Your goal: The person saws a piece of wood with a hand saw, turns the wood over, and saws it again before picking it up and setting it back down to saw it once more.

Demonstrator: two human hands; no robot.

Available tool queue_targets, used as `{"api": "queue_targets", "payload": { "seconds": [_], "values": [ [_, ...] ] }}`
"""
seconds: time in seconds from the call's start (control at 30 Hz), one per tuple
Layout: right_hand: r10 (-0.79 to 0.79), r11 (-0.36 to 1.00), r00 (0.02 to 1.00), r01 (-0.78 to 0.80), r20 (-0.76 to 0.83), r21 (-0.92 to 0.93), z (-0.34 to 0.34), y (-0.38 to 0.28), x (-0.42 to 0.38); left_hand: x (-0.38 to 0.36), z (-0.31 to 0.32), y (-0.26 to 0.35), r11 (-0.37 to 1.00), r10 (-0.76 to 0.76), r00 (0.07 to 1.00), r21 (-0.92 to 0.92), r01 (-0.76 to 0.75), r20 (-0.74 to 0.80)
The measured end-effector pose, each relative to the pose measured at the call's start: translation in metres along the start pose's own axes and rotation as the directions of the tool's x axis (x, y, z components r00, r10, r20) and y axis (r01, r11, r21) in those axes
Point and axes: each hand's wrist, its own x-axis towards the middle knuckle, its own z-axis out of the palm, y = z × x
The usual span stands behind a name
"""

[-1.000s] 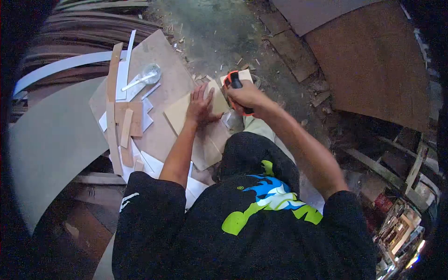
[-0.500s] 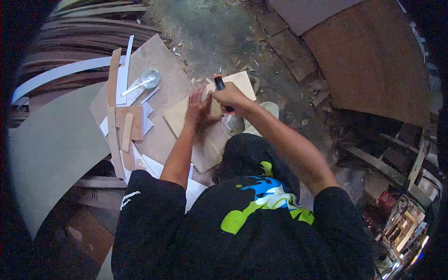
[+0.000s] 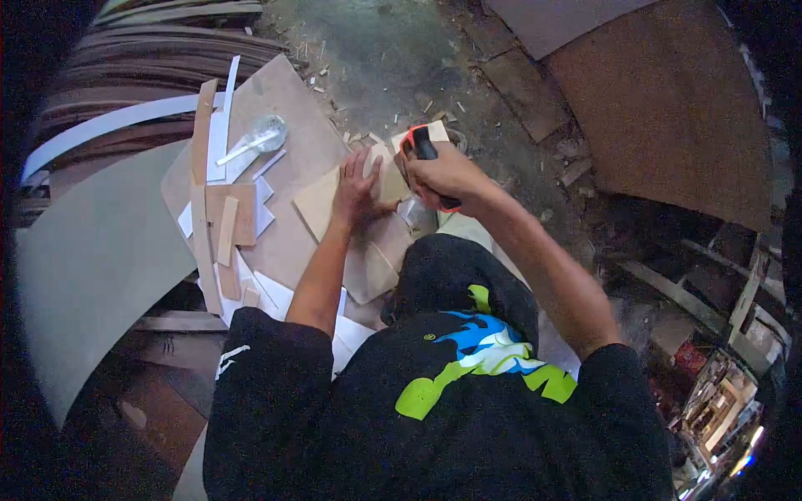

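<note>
My right hand [image 3: 443,177] is wrapped around the black and orange handle of a hand saw [image 3: 424,144], over the right part of a pale wooden board [image 3: 322,200]. The saw's blade is mostly hidden by the hand and the viewing angle. My left hand [image 3: 357,190] lies on the board just left of the saw, fingers stretched out and pressing on the surface. The board rests on a larger brown sheet [image 3: 288,96], its right end sticking out past the sheet's edge.
Left on the sheet lie a clear plastic cup-like container [image 3: 269,134], white offcuts [image 3: 280,292] and wooden strips [image 3: 203,242]. A large grey panel [image 3: 100,275] stands further left. Wood scraps litter the floor [image 3: 376,58]. Big brown sheets [image 3: 660,108] lean at the right.
My right hand has pulled the saw back toward my body and to the right, and its handle has tilted. My left hand stays in place on the board.
</note>
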Motion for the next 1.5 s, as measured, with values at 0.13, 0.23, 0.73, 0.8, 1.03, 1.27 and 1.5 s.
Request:
{"api": "queue_targets", "payload": {
  "seconds": [0.13, 0.23, 0.73, 0.8, 1.03, 1.27, 1.5],
  "values": [
    [0.002, 1.000, 0.997, -0.001, -0.077, 0.013, 0.017, 0.028, 0.033, 0.008, -0.004, 0.004, 1.000, -0.015, 0.999, -0.005, 0.015, -0.037],
    [-0.013, 0.998, 0.996, 0.007, -0.093, -0.065, 0.023, 0.023, 0.030, 0.008, -0.005, 0.003, 1.000, -0.023, 1.000, 0.016, 0.023, -0.004],
    [-0.028, 1.000, 0.999, 0.028, -0.039, -0.003, 0.002, 0.011, 0.007, 0.006, -0.005, 0.002, 0.999, -0.030, 1.000, -0.027, 0.030, 0.010],
    [-0.040, 0.999, 0.996, 0.040, -0.079, 0.009, 0.011, 0.023, 0.023, 0.009, -0.004, 0.001, 0.999, -0.035, 0.999, 0.002, 0.035, 0.025],
    [-0.054, 0.997, 0.987, 0.045, -0.153, -0.061, 0.005, 0.020, 0.018, 0.005, -0.004, 0.004, 0.998, -0.060, 0.997, 0.016, 0.060, 0.043],
    [0.003, 1.000, 1.000, -0.003, -0.021, 0.007, 0.008, 0.021, 0.027, 0.005, 0.002, -0.003, 1.000, 0.004, 1.000, 0.024, -0.003, -0.016],
    [-0.002, 1.000, 0.999, 0.001, -0.033, -0.024, 0.008, 0.017, 0.027, 0.009, -0.007, 0.003, 1.000, 0.006, 1.000, 0.010, -0.006, -0.016]
  ]
}}
